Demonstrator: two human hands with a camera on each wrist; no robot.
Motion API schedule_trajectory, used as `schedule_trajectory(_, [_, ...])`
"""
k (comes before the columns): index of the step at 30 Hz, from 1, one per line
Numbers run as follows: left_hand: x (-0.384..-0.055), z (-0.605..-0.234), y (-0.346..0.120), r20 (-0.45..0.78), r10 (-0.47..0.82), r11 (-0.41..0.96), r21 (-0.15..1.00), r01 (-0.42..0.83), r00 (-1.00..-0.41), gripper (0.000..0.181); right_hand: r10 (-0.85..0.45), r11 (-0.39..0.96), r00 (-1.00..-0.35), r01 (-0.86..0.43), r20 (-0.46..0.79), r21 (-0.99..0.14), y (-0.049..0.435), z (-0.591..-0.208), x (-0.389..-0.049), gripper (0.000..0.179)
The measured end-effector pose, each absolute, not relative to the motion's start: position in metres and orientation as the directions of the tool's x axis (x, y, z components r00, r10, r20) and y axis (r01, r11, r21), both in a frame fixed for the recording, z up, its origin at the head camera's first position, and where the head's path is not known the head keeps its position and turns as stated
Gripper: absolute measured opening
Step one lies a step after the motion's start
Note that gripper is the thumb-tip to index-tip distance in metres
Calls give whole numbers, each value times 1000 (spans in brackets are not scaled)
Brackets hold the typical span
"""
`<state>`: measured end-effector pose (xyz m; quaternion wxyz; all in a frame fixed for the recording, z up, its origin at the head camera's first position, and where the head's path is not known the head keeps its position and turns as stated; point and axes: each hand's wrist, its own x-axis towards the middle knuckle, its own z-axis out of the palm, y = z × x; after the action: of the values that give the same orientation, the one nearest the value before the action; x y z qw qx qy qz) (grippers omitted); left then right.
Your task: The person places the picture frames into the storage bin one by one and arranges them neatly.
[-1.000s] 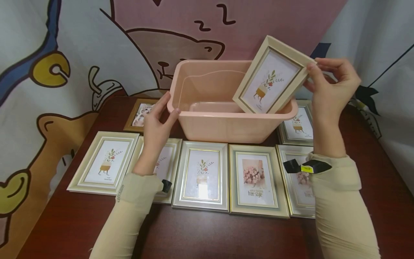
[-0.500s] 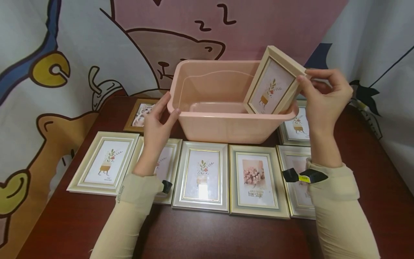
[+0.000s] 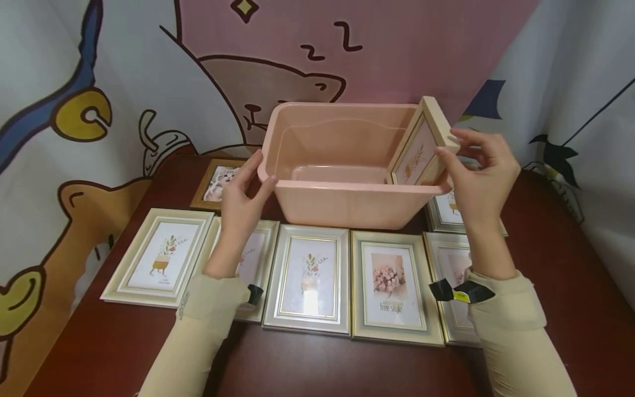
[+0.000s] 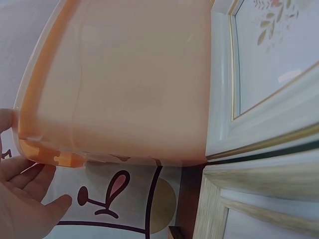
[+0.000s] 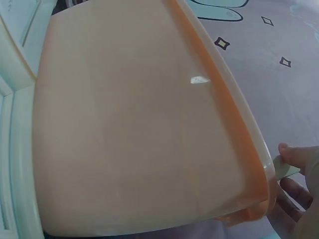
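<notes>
A pink plastic bin [image 3: 347, 207] stands toward the back of the table. My left hand [image 3: 243, 204] grips its left front rim corner, thumb at the front and fingers along the side; the left wrist view shows fingers curled at that rim. My right hand [image 3: 483, 173] pinches the upper right corner of a cream picture frame [image 3: 436, 124] between thumb and fingers. This frame leans steeply at the right end, its lower part inside the bin and its top above the rim. Its picture of a plant in a pot faces left. The right wrist view shows mostly the bin's outer wall [image 5: 134, 119].
In front of the bin lie several picture frames in a row, among them a silver one [image 3: 307, 325] and a "free style" one [image 3: 397, 333]. A brown frame [image 3: 202, 190] lies behind left, another frame [image 3: 439, 220] at right. A cartoon curtain [image 3: 397, 49] hangs behind the table [image 3: 307, 366].
My right hand has lowered the cream picture frame further into the bin and tilted it more upright, moving slightly left. My left hand keeps its place on the rim. The head view has shifted slightly.
</notes>
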<state>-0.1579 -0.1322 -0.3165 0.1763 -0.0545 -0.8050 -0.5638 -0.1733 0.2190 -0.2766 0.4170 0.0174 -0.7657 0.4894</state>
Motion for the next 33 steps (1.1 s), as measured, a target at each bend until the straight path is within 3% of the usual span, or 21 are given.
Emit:
schedule_trajectory(11, [-154,-318,-132,330,-114,357,894,271,-937,57,241,620,-702,-419,670,-663,218,-287,-158,25])
schedule_trajectory(19, [-156,-316,-131,339,-116,331,899,286,-934,57,141,695,-693,-439,707,-569,216,-282,-157,25])
schedule_trajectory(26, [-156,-317,-130,346,-115,302,905,299,-931,56,87,797,-713,-370,696,-478,212,-278,-151,26])
schedule_trajectory(33, [-155,-317,-131,337,-108,328,900,286,-935,57,95,821,-761,-305,642,-482,212,-272,-142,27])
